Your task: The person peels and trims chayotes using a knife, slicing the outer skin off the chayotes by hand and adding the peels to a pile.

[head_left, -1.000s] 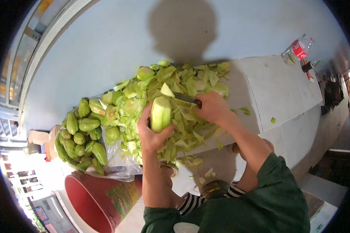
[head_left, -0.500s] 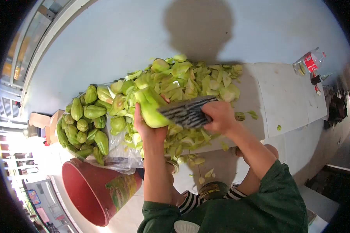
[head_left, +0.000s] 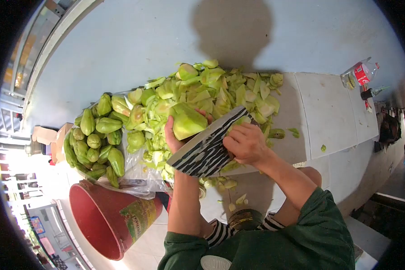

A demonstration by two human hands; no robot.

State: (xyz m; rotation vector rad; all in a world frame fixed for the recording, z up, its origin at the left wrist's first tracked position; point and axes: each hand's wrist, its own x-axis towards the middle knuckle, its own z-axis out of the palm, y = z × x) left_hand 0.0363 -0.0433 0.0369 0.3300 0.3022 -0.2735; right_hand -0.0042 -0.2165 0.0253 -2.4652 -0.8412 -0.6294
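Note:
My left hand [head_left: 171, 136] is wrapped round a large, partly peeled green chayote [head_left: 187, 120], with fingertips showing at its far side. My right hand [head_left: 247, 144] grips a knife [head_left: 207, 150] with a broad blade patterned in black and white stripes. The blade slants across in front of the chayote and over my left wrist; its handle is mostly hidden in my fist. A pale green piece shows beside my right knuckles. Behind both hands lies a heap of green peelings and cut pieces [head_left: 220, 90].
Several whole chayotes [head_left: 94, 141] are piled at the left on a clear plastic bag [head_left: 139, 186]. A red bucket [head_left: 94, 216] lies tilted at lower left. A plastic bottle [head_left: 362, 72] with a red label sits at far right by the wall [head_left: 135, 40]. Scraps lie on the floor.
The knife has swung down and left, its striped face now more fully in view. My left hand and the chayote have shifted slightly right, and the chayote has turned.

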